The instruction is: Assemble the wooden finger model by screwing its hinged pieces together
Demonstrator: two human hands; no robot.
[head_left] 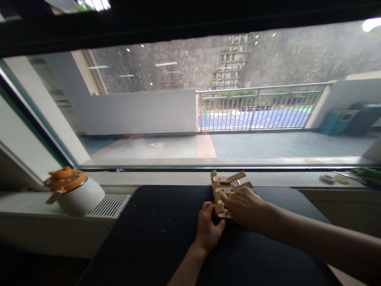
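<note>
A light wooden assembly (pixel 224 180), with curved end pieces, slats and small dark holes, lies at the far side of the black table. I cannot tell what it is a model of. My left hand (pixel 208 227) closes round its near left corner, thumb at the front edge and fingers at the side. My right hand (pixel 246 206) bends over its right side with the fingers pressed onto it, hiding that part. Two wooden strips stick out to the upper right, beyond the knuckles. Anything small between the right fingertips is hidden.
Small crumbs are scattered on the black table (pixel 143 238). A white pot with an orange animal-shaped lid (pixel 80 196) stands on the vented ledge at left. Tape rolls (pixel 327 179) and green-handled tools (pixel 364 172) lie on the right sill, below a large window.
</note>
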